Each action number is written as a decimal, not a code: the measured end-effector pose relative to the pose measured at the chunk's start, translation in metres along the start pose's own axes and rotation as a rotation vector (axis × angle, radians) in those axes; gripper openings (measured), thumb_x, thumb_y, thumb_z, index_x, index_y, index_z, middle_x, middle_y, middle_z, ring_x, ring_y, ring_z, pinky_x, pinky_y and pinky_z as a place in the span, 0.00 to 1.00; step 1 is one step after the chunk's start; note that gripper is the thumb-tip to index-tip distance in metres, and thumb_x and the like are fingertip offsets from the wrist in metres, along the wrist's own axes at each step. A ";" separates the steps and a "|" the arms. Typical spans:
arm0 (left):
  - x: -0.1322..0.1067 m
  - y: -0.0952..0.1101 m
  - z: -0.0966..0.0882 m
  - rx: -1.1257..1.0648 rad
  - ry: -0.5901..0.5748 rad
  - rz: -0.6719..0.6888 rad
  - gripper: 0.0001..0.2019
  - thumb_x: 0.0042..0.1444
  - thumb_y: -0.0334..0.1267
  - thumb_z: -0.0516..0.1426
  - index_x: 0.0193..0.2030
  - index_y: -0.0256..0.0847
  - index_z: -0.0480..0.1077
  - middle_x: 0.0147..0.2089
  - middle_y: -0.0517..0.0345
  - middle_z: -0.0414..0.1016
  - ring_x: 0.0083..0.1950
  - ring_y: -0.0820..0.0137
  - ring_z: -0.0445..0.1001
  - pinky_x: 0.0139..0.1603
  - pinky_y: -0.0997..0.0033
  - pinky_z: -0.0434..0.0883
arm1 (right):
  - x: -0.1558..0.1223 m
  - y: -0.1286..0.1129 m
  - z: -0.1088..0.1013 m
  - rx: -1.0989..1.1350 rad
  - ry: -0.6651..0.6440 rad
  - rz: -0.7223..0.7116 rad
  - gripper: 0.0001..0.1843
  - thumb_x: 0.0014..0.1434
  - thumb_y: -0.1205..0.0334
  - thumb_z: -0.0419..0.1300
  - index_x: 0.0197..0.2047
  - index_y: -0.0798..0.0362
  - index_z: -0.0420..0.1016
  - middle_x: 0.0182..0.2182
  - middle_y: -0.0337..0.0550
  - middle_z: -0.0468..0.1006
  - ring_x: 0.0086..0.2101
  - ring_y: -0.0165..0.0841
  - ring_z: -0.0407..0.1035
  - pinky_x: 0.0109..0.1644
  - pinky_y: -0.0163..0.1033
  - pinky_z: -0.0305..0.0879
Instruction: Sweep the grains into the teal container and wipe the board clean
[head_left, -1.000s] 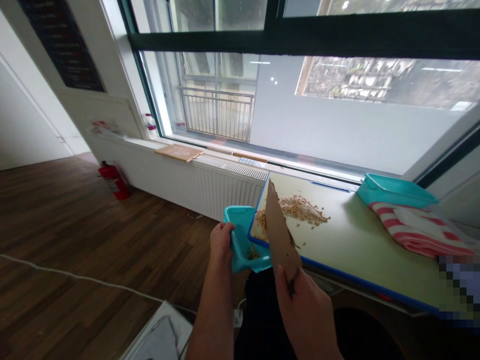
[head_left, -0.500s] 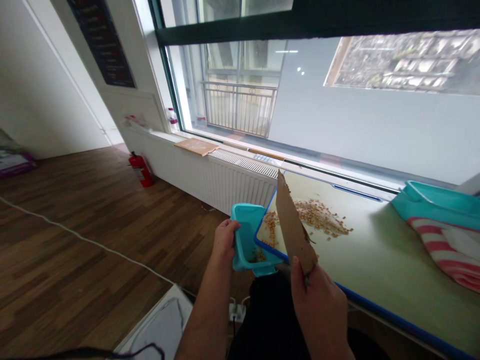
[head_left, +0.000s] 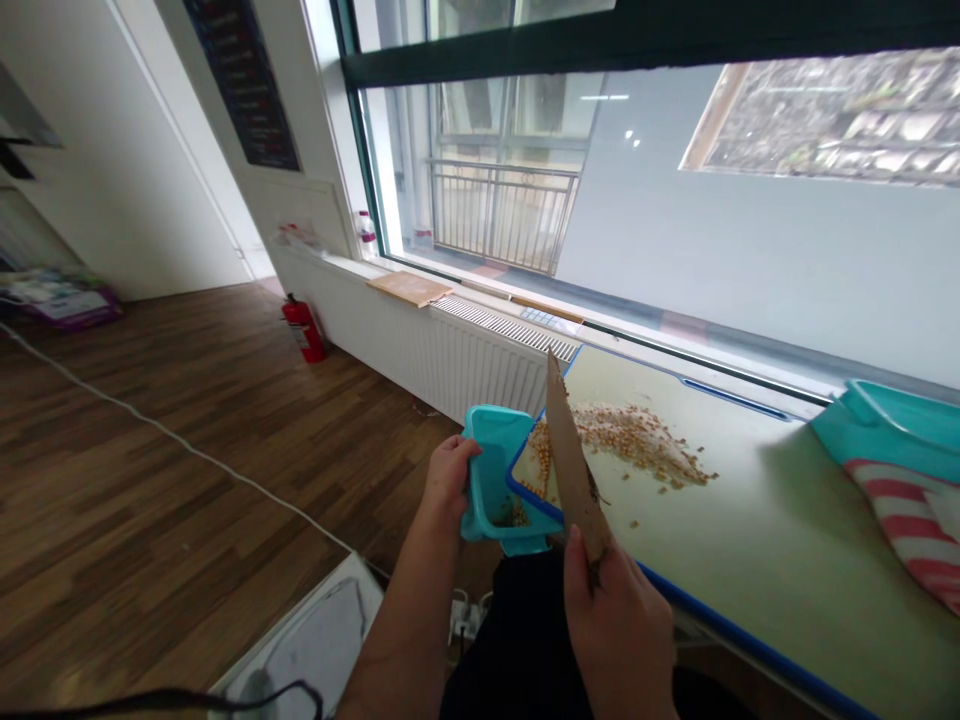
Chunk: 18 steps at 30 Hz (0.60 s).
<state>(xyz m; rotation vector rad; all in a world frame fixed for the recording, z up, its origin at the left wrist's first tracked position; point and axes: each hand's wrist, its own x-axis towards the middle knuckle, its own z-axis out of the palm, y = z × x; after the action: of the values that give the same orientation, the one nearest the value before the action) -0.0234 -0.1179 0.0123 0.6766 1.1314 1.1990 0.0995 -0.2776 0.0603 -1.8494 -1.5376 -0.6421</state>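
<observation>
My left hand [head_left: 451,472] is closed on the near-left rim of a turquoise plastic bin [head_left: 480,500], held beneath the corner of a pale table with a blue edge [head_left: 750,560]. Some small yellowish bits [head_left: 516,514] lie in the bottom of the bin. My right hand [head_left: 619,610] grips a flat strip of brown cardboard [head_left: 574,465], standing on edge over the tabletop. Loose corn-like kernels mixed with paler bits [head_left: 637,438] spread out right of the cardboard. More kernels [head_left: 536,468] sit on its left side, at the table corner above the bin.
At the table's right are another turquoise bin [head_left: 900,425] and a red-and-white striped cloth [head_left: 900,510]. A radiator [head_left: 480,360] runs under the window. A red fire extinguisher [head_left: 304,330] stands on the wooden floor, crossed by a white cable [head_left: 225,475].
The cardboard in my right hand has shifted slightly left toward the table corner and looks narrower. The view has turned a little left. My left hand keeps hold of the bin.
</observation>
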 end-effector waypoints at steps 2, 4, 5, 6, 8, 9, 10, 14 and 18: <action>-0.001 0.001 0.000 0.001 -0.002 -0.003 0.09 0.34 0.34 0.57 0.20 0.41 0.56 0.14 0.70 0.52 0.16 0.79 0.51 0.17 0.77 0.47 | -0.001 -0.001 0.001 0.014 -0.003 0.002 0.18 0.63 0.62 0.49 0.46 0.64 0.75 0.22 0.47 0.77 0.23 0.29 0.72 0.30 0.29 0.62; -0.001 0.001 0.000 0.011 -0.001 -0.013 0.09 0.34 0.34 0.57 0.20 0.41 0.57 0.14 0.70 0.51 0.15 0.80 0.50 0.17 0.77 0.46 | -0.001 -0.002 0.001 0.027 -0.017 0.005 0.19 0.64 0.61 0.48 0.45 0.63 0.75 0.22 0.47 0.77 0.23 0.29 0.72 0.31 0.29 0.63; -0.001 0.001 0.000 0.014 0.000 -0.015 0.09 0.34 0.34 0.57 0.20 0.41 0.57 0.14 0.70 0.51 0.15 0.80 0.50 0.17 0.77 0.45 | -0.001 -0.002 0.001 0.034 -0.020 0.005 0.20 0.64 0.60 0.47 0.45 0.63 0.76 0.22 0.47 0.77 0.23 0.30 0.72 0.31 0.30 0.63; -0.001 0.001 0.001 0.015 0.002 -0.013 0.09 0.34 0.34 0.57 0.20 0.41 0.57 0.14 0.70 0.51 0.15 0.80 0.50 0.17 0.77 0.45 | -0.001 -0.003 0.001 0.038 -0.022 0.008 0.20 0.65 0.59 0.46 0.45 0.62 0.76 0.21 0.46 0.77 0.23 0.30 0.71 0.31 0.30 0.64; 0.000 0.000 0.001 0.010 0.003 -0.004 0.09 0.34 0.34 0.57 0.21 0.41 0.57 0.15 0.70 0.52 0.16 0.79 0.51 0.17 0.77 0.46 | 0.000 -0.004 0.000 0.046 -0.022 0.012 0.21 0.65 0.59 0.46 0.44 0.63 0.76 0.21 0.46 0.76 0.22 0.29 0.71 0.31 0.30 0.64; 0.001 0.000 0.001 0.004 0.002 0.005 0.09 0.34 0.33 0.57 0.21 0.41 0.57 0.15 0.70 0.53 0.16 0.79 0.51 0.18 0.77 0.47 | 0.000 -0.005 0.000 0.050 -0.020 0.010 0.21 0.65 0.59 0.46 0.44 0.63 0.76 0.21 0.46 0.76 0.22 0.29 0.71 0.31 0.29 0.64; 0.001 0.000 0.002 -0.002 0.001 0.012 0.09 0.34 0.33 0.57 0.20 0.41 0.57 0.15 0.70 0.53 0.17 0.79 0.52 0.18 0.77 0.48 | 0.000 -0.005 -0.001 0.054 -0.019 0.009 0.21 0.65 0.60 0.46 0.45 0.64 0.76 0.21 0.46 0.77 0.22 0.29 0.72 0.31 0.29 0.64; 0.004 0.002 0.003 -0.004 0.001 0.025 0.09 0.34 0.34 0.57 0.20 0.41 0.58 0.16 0.69 0.54 0.17 0.79 0.54 0.18 0.77 0.50 | 0.001 -0.005 -0.001 0.056 -0.025 -0.003 0.21 0.65 0.60 0.46 0.46 0.65 0.75 0.21 0.46 0.76 0.22 0.29 0.71 0.31 0.29 0.64; 0.003 0.004 0.004 -0.005 -0.016 0.018 0.08 0.34 0.34 0.57 0.21 0.41 0.59 0.16 0.69 0.55 0.17 0.79 0.53 0.18 0.77 0.50 | 0.002 -0.006 0.002 0.053 -0.021 -0.026 0.23 0.65 0.59 0.44 0.44 0.65 0.76 0.21 0.47 0.76 0.22 0.30 0.71 0.31 0.30 0.64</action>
<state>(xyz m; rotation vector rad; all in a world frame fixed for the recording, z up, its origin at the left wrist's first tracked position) -0.0212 -0.1131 0.0161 0.6922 1.1108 1.2098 0.0940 -0.2743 0.0615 -1.8049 -1.5800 -0.5905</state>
